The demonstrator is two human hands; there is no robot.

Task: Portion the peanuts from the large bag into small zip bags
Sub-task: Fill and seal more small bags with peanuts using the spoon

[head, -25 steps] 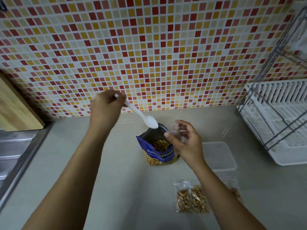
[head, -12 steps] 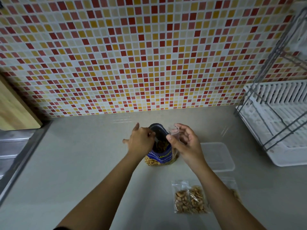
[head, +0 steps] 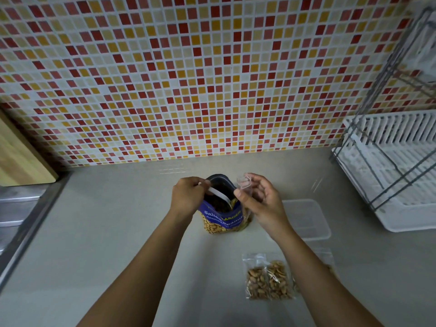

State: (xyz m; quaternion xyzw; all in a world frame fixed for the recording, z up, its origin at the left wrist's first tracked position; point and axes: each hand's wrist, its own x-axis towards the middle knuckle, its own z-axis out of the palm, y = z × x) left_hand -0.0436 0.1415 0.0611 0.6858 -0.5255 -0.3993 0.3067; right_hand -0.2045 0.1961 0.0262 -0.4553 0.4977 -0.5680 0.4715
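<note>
A blue bag of salted peanuts (head: 223, 220) stands open on the grey counter. My left hand (head: 187, 197) grips the handle of a white plastic spoon (head: 219, 194), whose bowl is down inside the bag's mouth. Just right of the bag, my right hand (head: 259, 200) pinches a small empty clear zip bag (head: 245, 184) and holds it up beside the opening. Two filled zip bags of peanuts (head: 267, 279) lie on the counter in front, beside my right forearm.
A clear plastic lid or container (head: 309, 218) lies right of the peanut bag. A white dish rack with a grey wire frame (head: 396, 171) fills the right side. A steel sink edge (head: 26, 223) and a wooden board (head: 16, 159) are at the left.
My left hand came down from above the bag and dipped the spoon into the peanut bag. My right hand kept holding the small zip bag beside the opening.
</note>
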